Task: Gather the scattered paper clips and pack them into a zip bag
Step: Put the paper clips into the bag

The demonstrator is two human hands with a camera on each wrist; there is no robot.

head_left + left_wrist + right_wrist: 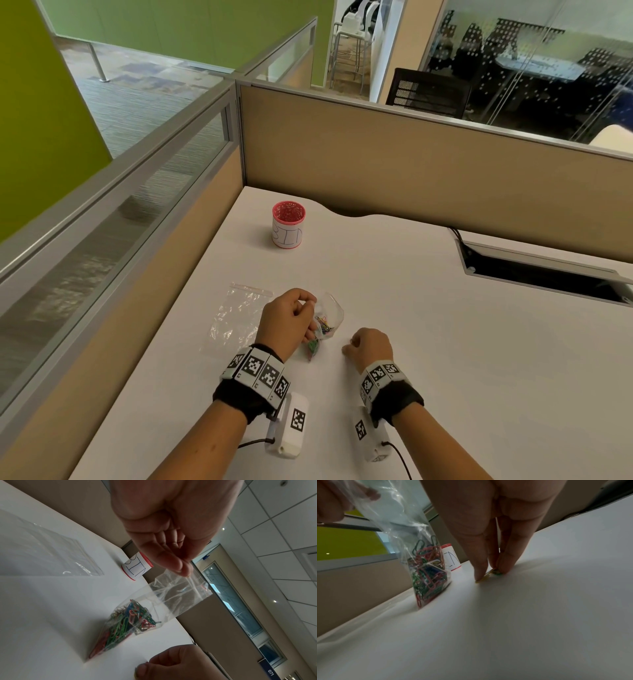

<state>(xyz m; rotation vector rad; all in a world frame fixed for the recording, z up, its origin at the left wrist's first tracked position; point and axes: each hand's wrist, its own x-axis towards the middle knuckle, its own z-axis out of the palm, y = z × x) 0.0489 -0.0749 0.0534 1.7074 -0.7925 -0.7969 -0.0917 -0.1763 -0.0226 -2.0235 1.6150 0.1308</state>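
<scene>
A clear zip bag (327, 317) (173, 599) (406, 524) holds several coloured paper clips (126, 623) (428, 572) and stands with its bottom corner on the white desk (445, 359). My left hand (291, 317) (178, 566) pinches the bag's top edge and holds it upright. To its right my right hand (368, 344) (489, 573) reaches down to the desk, thumb and fingertips pinching a yellow and a green paper clip (491, 574) against the surface. In the head view those loose clips are hidden under the hand.
A second, flat zip bag (236, 315) (42, 555) lies left of my left hand. A red mesh cup (288, 226) (137, 568) (452, 559) labelled BIN stands farther back. Beige partition walls (411, 164) bound the desk; a cable cutout (548, 270) is at the right.
</scene>
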